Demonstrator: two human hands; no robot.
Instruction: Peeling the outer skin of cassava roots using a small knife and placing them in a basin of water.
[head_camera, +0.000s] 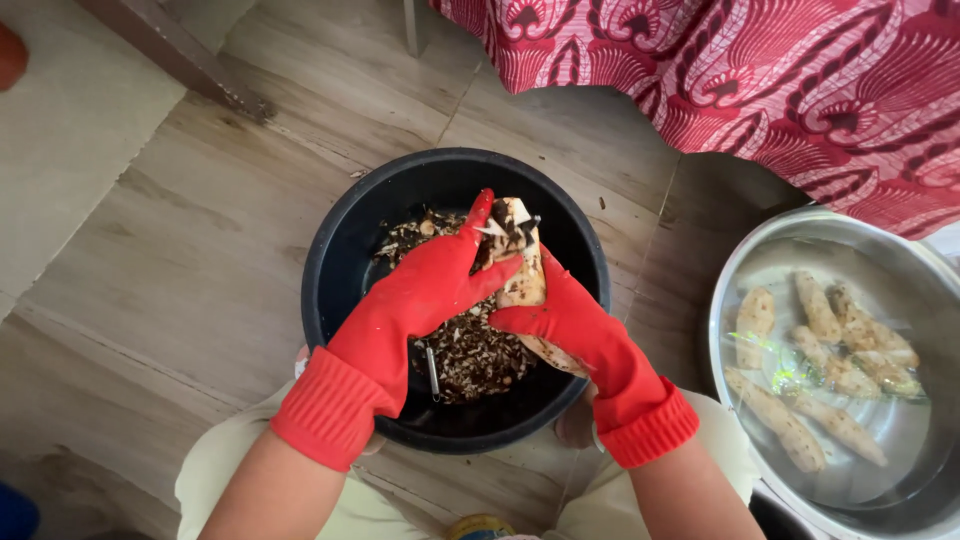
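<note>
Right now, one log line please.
left hand: on root's top | right hand: grips peeled root | below: black basin of peelings | beside: steel bowl, peeled roots

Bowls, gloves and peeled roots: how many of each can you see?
Bowls: 2, a black bowl and a metal bowl
Red gloves: 2, on the left hand and the right hand
Root being held: 1
Peeled roots in water: about 8, some overlap
Total: about 13

Half-peeled pale root (524, 278) upright over bowl (340, 250)
</note>
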